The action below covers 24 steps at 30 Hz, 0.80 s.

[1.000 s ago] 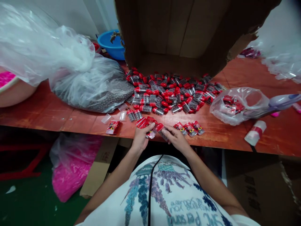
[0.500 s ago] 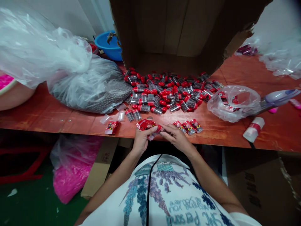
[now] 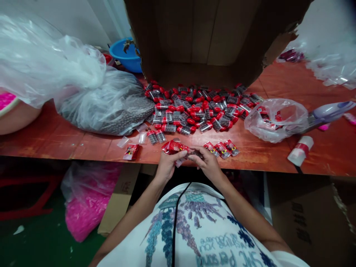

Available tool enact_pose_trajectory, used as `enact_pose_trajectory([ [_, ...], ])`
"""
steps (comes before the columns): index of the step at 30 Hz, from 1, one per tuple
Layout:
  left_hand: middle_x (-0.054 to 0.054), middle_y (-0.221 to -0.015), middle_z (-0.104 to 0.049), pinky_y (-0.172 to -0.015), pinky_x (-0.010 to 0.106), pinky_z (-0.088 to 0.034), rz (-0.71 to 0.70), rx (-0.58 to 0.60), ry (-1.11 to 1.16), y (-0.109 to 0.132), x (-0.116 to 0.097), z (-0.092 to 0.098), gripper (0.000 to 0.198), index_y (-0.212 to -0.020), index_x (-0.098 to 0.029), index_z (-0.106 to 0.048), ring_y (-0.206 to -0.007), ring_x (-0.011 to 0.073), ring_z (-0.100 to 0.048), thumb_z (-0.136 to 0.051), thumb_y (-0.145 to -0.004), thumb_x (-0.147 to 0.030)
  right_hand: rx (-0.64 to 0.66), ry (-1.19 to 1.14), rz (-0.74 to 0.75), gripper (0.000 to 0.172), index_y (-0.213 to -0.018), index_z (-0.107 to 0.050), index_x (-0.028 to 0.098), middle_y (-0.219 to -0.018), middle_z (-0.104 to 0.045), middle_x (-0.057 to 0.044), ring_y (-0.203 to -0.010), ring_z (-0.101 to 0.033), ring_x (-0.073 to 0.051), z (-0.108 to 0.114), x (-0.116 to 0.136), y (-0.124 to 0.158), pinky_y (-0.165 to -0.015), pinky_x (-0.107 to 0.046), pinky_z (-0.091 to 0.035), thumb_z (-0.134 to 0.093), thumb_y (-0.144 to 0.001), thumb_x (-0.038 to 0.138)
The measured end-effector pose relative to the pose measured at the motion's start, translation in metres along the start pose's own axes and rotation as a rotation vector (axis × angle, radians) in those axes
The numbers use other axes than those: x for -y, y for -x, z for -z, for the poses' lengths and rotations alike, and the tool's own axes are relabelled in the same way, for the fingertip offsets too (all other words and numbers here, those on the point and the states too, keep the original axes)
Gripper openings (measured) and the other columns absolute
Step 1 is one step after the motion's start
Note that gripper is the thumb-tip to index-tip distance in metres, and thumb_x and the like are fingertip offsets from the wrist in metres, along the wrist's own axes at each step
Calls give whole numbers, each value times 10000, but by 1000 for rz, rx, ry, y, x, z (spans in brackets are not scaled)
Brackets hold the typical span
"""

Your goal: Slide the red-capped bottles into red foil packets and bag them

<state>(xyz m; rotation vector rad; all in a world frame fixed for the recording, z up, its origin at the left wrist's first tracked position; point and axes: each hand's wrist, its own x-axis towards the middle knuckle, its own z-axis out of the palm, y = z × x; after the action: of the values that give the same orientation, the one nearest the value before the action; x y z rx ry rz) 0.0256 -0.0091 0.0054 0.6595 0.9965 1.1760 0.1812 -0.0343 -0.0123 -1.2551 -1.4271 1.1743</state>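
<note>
At the table's front edge, my left hand (image 3: 166,165) is closed on a shiny red printed packet (image 3: 174,146), thumb on top. My right hand (image 3: 207,161) meets it from the right, thumb and fingers pinched round a small dark item mostly hidden by the fingers. Three small red printed packets (image 3: 222,148) lie in a row just right of that hand. Left of my hands is a red printed stack (image 3: 131,151). Two red-capped clear vials of dark beads (image 3: 156,137) lie just behind, in front of a wide heap of such vials (image 3: 191,109).
A torn cardboard box (image 3: 207,40) gapes behind the heap. To the left sits a clear bag of dark beads (image 3: 108,107); a blue basin (image 3: 126,55) is behind it. On the right are an open plastic bag (image 3: 275,120), a purple-handled tool (image 3: 330,112) and a white roll (image 3: 300,150).
My right fingers have curled in more at the packet's right end, and a dark item now shows between them. My left hand keeps its hold on the packet. The view has shifted slightly.
</note>
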Motion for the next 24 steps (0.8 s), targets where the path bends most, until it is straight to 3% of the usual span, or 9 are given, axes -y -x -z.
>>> enact_pose_trajectory([
  [4, 1, -734, -686, -687, 266, -532, -74, -92, 45, -4, 3, -3, 250, -766, -150, -666, -657, 130, -642, -809, -562, -177, 54, -185, -80, 419, -1214, -577, 288, -1092, -614, -32, -740, -598, -137, -6, -5, 2, -532, -229, -530, -619, -800, 329],
  [7, 3, -732, -684, -673, 260, -527, -92, -67, 15, -3, 3, -6, 255, -769, -152, -677, -658, 131, -632, -810, -551, -165, 16, -257, -108, 389, -1168, -604, 265, -1060, -636, -35, -791, -614, -159, -8, -6, 2, -540, -235, -534, -637, -785, 320],
  [13, -14, -672, -655, -584, 232, -507, -77, -66, -86, -2, 0, -5, 250, -737, -135, -664, -589, 118, -597, -813, -538, -162, -116, -66, 55, 306, -1103, -655, 256, -1017, -657, -32, -945, -601, -182, -12, -5, 5, -854, -330, -503, -633, -798, 259],
  [18, 4, -715, -685, -623, 254, -515, -39, -21, -95, -3, -4, -6, 234, -762, -142, -670, -637, 142, -626, -799, -570, -182, -52, -325, -123, 448, -1229, -551, 286, -942, -626, -10, -754, -589, -146, -17, -3, 7, -549, -250, -548, -630, -792, 339],
  [20, 6, -729, -693, -641, 256, -515, -11, -2, -76, -1, -4, -9, 242, -766, -146, -672, -646, 144, -633, -801, -563, -178, -57, -337, -124, 483, -1258, -528, 304, -956, -608, -9, -754, -579, -143, -17, -3, 8, -547, -253, -558, -631, -787, 343],
  [24, 0, -719, -690, -649, 241, -509, -2, 3, -36, 2, -2, -13, 235, -753, -147, -669, -634, 129, -627, -802, -560, -163, -104, -319, -81, 396, -1182, -582, 289, -1013, -606, -26, -805, -592, -162, -18, -4, 8, -602, -286, -572, -628, -792, 337],
])
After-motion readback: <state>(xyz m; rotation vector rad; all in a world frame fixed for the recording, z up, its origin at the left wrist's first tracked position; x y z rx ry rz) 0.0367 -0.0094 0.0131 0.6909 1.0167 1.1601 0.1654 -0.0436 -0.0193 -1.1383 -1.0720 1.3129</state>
